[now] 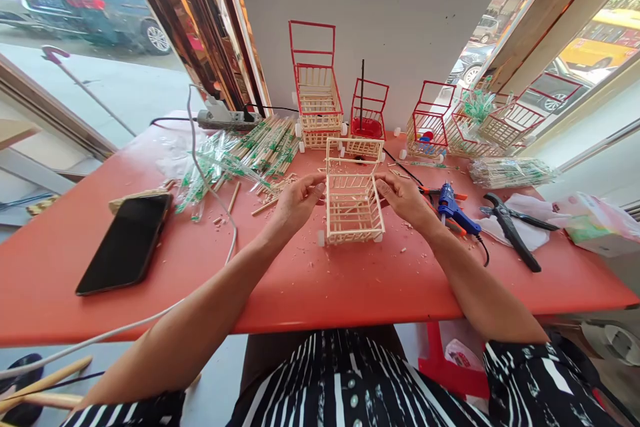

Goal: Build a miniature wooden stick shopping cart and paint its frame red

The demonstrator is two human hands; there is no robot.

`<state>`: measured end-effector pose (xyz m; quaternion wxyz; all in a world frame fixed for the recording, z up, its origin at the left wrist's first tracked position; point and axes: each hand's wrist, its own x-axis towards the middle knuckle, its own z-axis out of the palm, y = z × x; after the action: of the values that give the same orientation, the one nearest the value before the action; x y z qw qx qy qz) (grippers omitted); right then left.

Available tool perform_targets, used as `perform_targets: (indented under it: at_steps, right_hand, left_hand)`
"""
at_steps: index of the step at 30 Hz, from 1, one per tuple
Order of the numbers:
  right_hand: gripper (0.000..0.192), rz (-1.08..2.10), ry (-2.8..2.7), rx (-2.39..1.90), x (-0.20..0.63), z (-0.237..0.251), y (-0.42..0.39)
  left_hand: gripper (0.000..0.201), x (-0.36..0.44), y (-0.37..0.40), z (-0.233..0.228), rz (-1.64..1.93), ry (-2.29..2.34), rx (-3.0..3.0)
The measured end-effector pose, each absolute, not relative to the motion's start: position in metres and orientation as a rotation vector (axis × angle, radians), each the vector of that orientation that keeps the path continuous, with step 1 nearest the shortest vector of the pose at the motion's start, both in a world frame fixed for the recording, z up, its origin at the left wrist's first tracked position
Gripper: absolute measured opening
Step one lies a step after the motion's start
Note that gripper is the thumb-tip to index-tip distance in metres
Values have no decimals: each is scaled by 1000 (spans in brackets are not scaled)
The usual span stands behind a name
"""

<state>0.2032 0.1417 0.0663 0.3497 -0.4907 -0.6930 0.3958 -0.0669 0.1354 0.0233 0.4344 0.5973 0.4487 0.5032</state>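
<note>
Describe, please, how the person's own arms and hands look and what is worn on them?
Both forearms are bare, and the left hand and right hand wear no gloves; no rings or watch show. Short black sleeves with white streaky stripes cover the upper arms.

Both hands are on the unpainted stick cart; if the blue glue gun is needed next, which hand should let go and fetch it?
Probably the right hand: the blue glue gun lies just beside it, while the left hand is across the stick cart and can keep it steady.
</note>
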Motion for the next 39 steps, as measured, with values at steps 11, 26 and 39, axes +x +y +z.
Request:
perform_targets:
  at_steps: [11,26,39]
  right_hand:
    - [64,571,-1823,-1223,206,37,145]
    - [55,572,-1795,-1162,201,39,143]
    - [41,617,-1785,-1175,203,42,144]
  left_hand:
    - [33,-65,129,23,1465,1249,1727]
    - [34,-63,130,20,1466,1207,1811]
    - [35,-59,128,23,1471,1195,1702]
